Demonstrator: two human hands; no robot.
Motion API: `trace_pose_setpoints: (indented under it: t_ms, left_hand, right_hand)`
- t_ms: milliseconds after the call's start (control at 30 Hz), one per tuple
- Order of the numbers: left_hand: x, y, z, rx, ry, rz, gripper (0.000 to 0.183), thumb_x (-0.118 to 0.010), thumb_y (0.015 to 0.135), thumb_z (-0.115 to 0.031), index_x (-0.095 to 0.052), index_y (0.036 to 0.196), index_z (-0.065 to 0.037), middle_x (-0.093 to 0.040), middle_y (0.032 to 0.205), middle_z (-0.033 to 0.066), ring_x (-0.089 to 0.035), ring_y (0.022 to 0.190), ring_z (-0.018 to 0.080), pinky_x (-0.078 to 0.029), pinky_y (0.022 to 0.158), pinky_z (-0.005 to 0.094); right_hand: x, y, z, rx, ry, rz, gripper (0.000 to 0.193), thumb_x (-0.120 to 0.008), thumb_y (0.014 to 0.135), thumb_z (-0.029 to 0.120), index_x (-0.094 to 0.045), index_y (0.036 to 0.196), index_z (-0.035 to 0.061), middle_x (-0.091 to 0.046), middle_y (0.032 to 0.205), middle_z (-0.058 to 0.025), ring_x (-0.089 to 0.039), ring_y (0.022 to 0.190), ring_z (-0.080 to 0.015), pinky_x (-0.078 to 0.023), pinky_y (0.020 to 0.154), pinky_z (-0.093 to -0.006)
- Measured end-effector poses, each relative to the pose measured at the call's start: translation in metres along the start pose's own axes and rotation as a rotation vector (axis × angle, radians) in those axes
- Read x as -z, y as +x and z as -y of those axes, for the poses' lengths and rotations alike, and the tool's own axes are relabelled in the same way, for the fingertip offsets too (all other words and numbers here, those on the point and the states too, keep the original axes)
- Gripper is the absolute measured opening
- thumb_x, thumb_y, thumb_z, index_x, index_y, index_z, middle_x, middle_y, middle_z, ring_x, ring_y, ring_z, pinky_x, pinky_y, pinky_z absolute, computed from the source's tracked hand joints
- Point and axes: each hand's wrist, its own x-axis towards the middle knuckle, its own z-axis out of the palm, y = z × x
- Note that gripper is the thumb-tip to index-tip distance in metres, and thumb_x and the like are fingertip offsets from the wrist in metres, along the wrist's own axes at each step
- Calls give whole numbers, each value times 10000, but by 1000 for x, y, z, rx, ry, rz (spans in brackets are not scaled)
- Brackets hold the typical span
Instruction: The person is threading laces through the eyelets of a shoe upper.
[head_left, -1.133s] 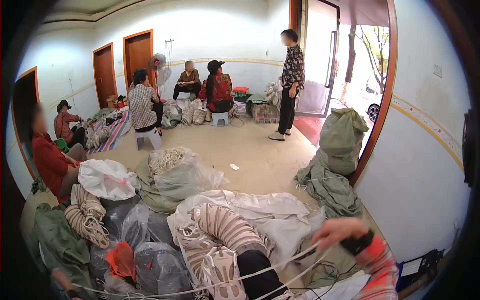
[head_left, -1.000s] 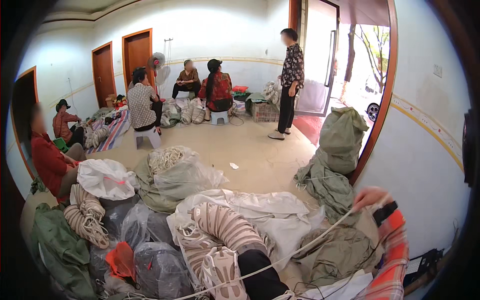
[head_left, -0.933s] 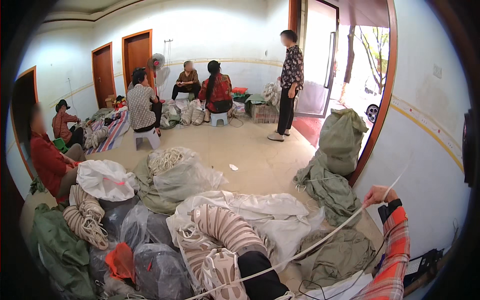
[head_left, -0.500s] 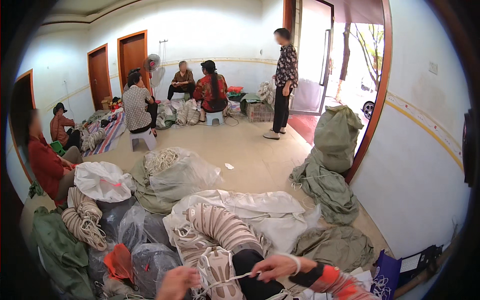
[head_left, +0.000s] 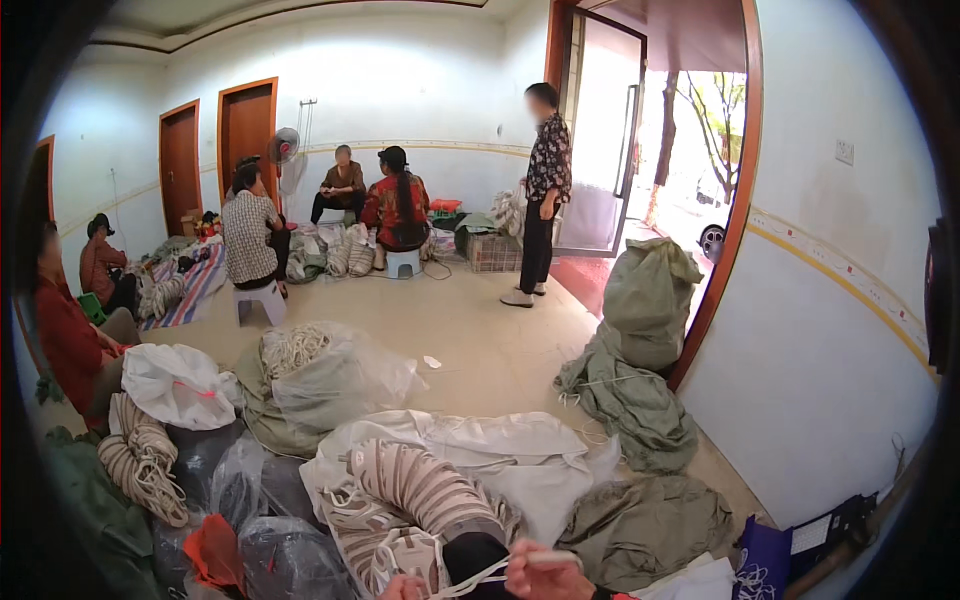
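Note:
A beige-and-white shoe upper (head_left: 408, 560) lies at the lower edge, near my lap. Beside it, my left hand (head_left: 404, 588) shows only its curled fingers, pressed together at the picture's edge; what they hold is hidden. To its right, my right hand (head_left: 545, 573) is closed on a white shoelace (head_left: 468, 584), which stretches across from the left hand's side. Just beyond the hands, a curved stack of nested shoe uppers (head_left: 425, 488) leans over my dark-clothed knee (head_left: 475, 558). More laced uppers (head_left: 355, 512) lie under the stack.
A white sheet (head_left: 500, 445) lies beyond the stack, a grey-green cloth (head_left: 650, 525) to the right. Plastic bags (head_left: 285, 560) and a bundle of uppers (head_left: 145, 455) fill the left. Full sacks (head_left: 650, 300) stand by the open door (head_left: 600, 140). Several people sit farther back; one person (head_left: 545, 190) stands.
The view has tilted up and shifted right, so the room sits lower and farther left. Both hands have sunk toward the lower edge, and the right hand's fingers have closed more around the shoelace.

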Motion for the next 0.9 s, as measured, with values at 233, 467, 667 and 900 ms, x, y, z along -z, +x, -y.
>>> trace_pose_setpoints:
  t_ms: [233, 467, 667, 900]
  left_hand:
    - [19, -4, 27, 119, 43, 58, 312, -412, 934, -204, -533, 1135, 1, -525, 769, 223, -465, 678, 382, -376, 614, 431]
    - [13, -13, 23, 13, 111, -80, 300, -412, 936, -219, -556, 1031, 26, -511, 778, 251, -474, 697, 402, -373, 619, 429]
    - [3, -19, 19, 98, 292, 22, 280, -437, 925, -240, -567, 870, 2, -528, 767, 256, -507, 679, 407, -362, 574, 471]
    - [-4, -25, 25, -42, 254, -129, 267, -454, 922, -273, -605, 978, -60, -532, 643, 225, -506, 546, 386, -378, 485, 443]
  right_hand:
    - [25, 10, 57, 324, -179, -364, 190, -547, 884, 169, -546, 1027, 45, -560, 723, -33, -551, 628, -174, -463, 572, -298]
    - [89, -13, 100, 423, -221, -252, 234, -468, 932, 282, -569, 888, 76, -538, 708, -2, -439, 520, -94, -352, 462, -241]
    - [88, -19, 120, 629, -308, -482, 184, -495, 922, 199, -556, 915, 26, -581, 772, -49, -512, 580, -121, -420, 486, -221]
    - [97, -26, 120, 624, -305, -508, 166, -534, 899, 152, -565, 994, 19, -620, 828, -89, -583, 664, -136, -492, 569, -226]
